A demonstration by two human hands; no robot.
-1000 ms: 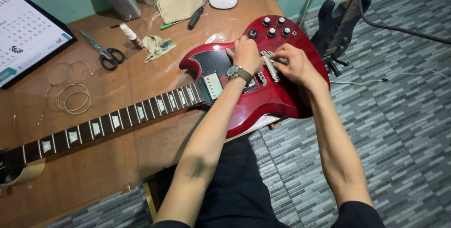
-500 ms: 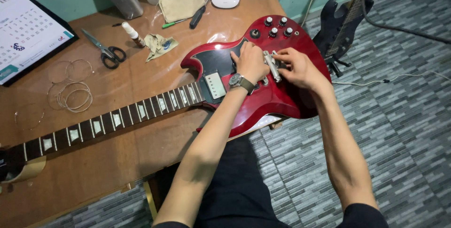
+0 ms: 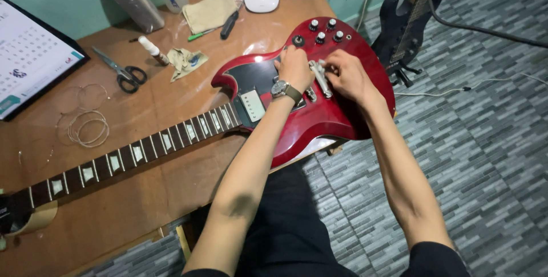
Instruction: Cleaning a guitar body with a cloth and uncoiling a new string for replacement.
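Guitar (image 3: pixel 319 111) flat on your wooden table (image 3: pixel 142 197). Left hand (image 3: pixel 294 67) fingers curled, pressing the body; right hand (image 3: pixel 345 74) pinching the metal bridge piece (image 3: pixel 319 77). Scissors (image 3: pixel 123 73) well apart.

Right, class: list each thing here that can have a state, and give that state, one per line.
red guitar: lying flat on the table, no strings on the neck
metal bridge piece: under both hands
left hand: resting on the guitar body
right hand: gripping the bridge piece
scissors: shut
coiled strings: loose on the table
black guitar: upright on a stand
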